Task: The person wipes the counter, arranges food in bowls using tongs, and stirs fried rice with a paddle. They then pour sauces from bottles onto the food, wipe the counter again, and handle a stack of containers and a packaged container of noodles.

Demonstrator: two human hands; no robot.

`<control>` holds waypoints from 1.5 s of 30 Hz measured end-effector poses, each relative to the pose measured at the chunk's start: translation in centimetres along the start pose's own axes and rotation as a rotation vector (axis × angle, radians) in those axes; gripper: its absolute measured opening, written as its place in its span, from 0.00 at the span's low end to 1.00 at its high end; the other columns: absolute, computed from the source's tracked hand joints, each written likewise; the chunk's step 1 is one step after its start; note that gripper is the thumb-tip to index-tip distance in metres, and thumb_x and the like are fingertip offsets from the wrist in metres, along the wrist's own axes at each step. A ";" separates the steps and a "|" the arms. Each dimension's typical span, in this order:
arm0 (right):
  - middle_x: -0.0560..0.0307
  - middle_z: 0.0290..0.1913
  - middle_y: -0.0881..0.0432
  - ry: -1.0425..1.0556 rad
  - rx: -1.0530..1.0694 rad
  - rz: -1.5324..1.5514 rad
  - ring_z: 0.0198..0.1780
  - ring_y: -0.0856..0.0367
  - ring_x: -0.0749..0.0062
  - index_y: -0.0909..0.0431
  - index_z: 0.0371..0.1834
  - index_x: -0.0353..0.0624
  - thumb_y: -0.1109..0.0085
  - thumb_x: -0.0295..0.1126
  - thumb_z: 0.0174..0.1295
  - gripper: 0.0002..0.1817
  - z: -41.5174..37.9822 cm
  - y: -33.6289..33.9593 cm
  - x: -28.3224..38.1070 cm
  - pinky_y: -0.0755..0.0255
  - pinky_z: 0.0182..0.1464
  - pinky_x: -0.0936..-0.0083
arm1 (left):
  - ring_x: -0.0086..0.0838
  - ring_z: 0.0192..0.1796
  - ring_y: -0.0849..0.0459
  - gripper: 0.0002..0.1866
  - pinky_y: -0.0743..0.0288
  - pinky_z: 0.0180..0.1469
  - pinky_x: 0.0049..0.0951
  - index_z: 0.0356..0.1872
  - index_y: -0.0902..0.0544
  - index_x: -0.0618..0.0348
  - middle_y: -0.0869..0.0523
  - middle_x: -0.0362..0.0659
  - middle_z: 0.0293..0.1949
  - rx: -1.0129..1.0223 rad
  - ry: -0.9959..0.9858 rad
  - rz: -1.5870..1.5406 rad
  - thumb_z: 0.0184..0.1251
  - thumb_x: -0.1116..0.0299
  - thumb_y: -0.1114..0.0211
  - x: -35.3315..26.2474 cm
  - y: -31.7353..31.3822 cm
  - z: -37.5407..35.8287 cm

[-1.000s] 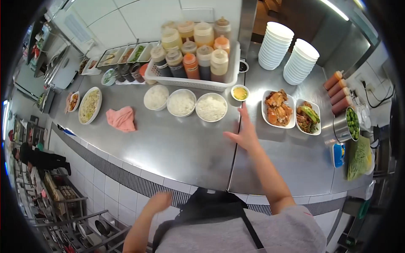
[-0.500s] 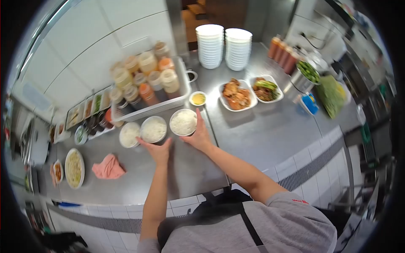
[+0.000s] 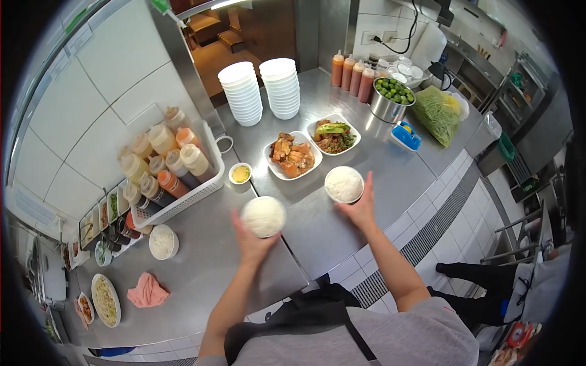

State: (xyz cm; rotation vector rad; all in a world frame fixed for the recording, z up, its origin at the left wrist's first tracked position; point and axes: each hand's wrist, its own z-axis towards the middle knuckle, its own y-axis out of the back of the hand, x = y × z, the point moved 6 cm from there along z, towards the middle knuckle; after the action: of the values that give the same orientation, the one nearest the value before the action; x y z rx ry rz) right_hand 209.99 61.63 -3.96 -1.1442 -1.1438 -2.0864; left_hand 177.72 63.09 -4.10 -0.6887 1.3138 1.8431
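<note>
My left hand is wrapped round a white bowl of rice, slightly blurred, over the middle of the steel counter. Another bowl of rice is in my right hand, with the thumb and fingers along its near and right sides. Beyond the two bowls lie a white dish of browned meat pieces and a dish of meat and chopped greens. A small cup with yellow filling stands behind my left hand. A third rice bowl rests farther left, untouched.
Sauce bottles crowd a white basket at the left. Two stacks of white bowls stand at the back. A metal pot of green limes and a bag of greens are right. A pink cloth lies left. Another person stands at right.
Both hands have moved right along the counter, each carrying a rice bowl, toward the two food dishes. The third rice bowl stays by the basket. The view has turned right, bringing another person into sight.
</note>
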 end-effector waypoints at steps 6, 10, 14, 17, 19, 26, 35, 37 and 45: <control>0.42 0.64 0.43 0.090 -0.014 -0.093 0.63 0.42 0.53 0.66 0.68 0.39 0.27 0.36 0.31 0.63 6.4 3.2 -4.4 0.45 0.61 0.63 | 0.48 0.52 0.32 0.64 0.40 0.57 0.40 0.64 0.57 0.64 0.32 0.55 0.54 0.153 -0.031 -0.101 0.26 0.60 0.21 -7.8 -11.6 2.4; 0.44 0.65 0.46 0.060 -0.056 -0.008 0.60 0.38 0.60 0.60 0.68 0.40 0.32 0.29 0.40 0.53 6.3 4.9 -2.3 0.39 0.57 0.68 | 0.49 0.64 0.46 0.63 0.47 0.63 0.40 0.65 0.60 0.63 0.47 0.59 0.61 0.094 -0.081 -0.174 0.30 0.61 0.22 -7.9 -13.2 3.1; 0.48 0.54 0.31 0.295 -0.041 0.090 0.52 0.31 0.66 0.44 0.62 0.38 0.37 0.27 0.46 0.38 0.8 0.0 4.7 0.34 0.48 0.73 | 0.48 0.64 0.46 0.59 0.51 0.65 0.41 0.65 0.59 0.63 0.49 0.58 0.62 -0.047 -0.069 -0.048 0.35 0.62 0.25 -5.1 -3.4 -0.6; 0.50 0.47 0.26 0.434 0.392 0.292 0.46 0.27 0.63 0.36 0.57 0.37 0.38 0.27 0.46 0.31 -4.1 -10.8 11.2 0.34 0.47 0.72 | 0.47 0.66 0.49 0.59 0.56 0.66 0.42 0.65 0.62 0.66 0.52 0.58 0.64 -0.455 0.098 0.123 0.38 0.62 0.26 1.4 7.5 -4.8; 0.49 0.46 0.26 0.613 0.620 0.268 0.47 0.27 0.59 0.34 0.53 0.38 0.38 0.27 0.45 0.28 -7.5 -17.4 14.4 0.33 0.47 0.71 | 0.46 0.67 0.51 0.61 0.57 0.67 0.42 0.65 0.65 0.65 0.57 0.58 0.66 -0.693 0.329 0.062 0.38 0.62 0.26 6.9 14.2 -6.9; 0.49 0.42 0.26 0.747 0.938 0.299 0.44 0.27 0.55 0.31 0.52 0.44 0.43 0.29 0.50 0.23 -16.6 -22.6 23.0 0.32 0.47 0.67 | 0.43 0.65 0.44 0.69 0.49 0.65 0.35 0.66 0.70 0.59 0.48 0.59 0.64 -0.563 0.159 -0.016 0.28 0.62 0.21 14.8 22.9 -3.0; 0.53 0.37 0.24 0.571 0.530 -0.085 0.39 0.25 0.60 0.29 0.51 0.46 0.41 0.27 0.48 0.23 -12.4 -6.7 10.4 0.29 0.40 0.69 | 0.38 0.57 0.33 0.63 0.37 0.59 0.34 0.65 0.61 0.60 0.37 0.53 0.55 -0.198 0.032 -0.132 0.28 0.68 0.23 11.4 18.4 -1.8; 0.54 0.36 0.23 0.359 0.393 -0.125 0.35 0.25 0.64 0.29 0.51 0.45 0.41 0.25 0.48 0.23 -12.1 -2.2 7.0 0.28 0.35 0.74 | 0.39 0.57 0.33 0.63 0.38 0.60 0.34 0.65 0.59 0.61 0.38 0.53 0.56 -0.061 -0.051 -0.062 0.26 0.65 0.22 7.3 13.6 -1.9; 0.55 0.35 0.23 0.086 0.107 -0.013 0.33 0.24 0.71 0.28 0.49 0.43 0.42 0.22 0.49 0.20 -10.5 4.8 2.2 0.29 0.33 0.79 | 0.40 0.58 0.33 0.64 0.38 0.59 0.34 0.65 0.60 0.63 0.38 0.56 0.58 0.087 -0.040 -0.254 0.27 0.63 0.22 -2.3 -3.9 1.1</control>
State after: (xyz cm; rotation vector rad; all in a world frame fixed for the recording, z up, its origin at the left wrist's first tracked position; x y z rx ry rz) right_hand 207.77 50.14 -3.16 -0.9906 -1.2099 -2.0369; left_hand 182.25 64.25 -4.02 -0.7330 1.2129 1.5795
